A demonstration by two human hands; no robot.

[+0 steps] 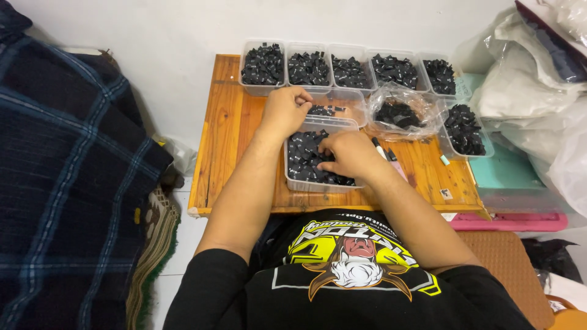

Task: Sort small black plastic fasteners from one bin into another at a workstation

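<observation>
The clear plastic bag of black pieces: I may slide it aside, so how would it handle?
The clear plastic bag looks crumpled and thin, so probably floppy. Its mouth gapes open, so the black pieces might spill if tipped. It seems light.

Place: a home room being used as a small sorting corner.
Tabletop: a low orange wooden tabletop (220, 140) is sitting on a white tiled floor (183, 244).
Bedding: a dark blue plaid blanket (67, 177) is lying alongside.
Stock: clear plastic tubs of small black parts (348, 70) are lining the white wall (153, 43).
</observation>
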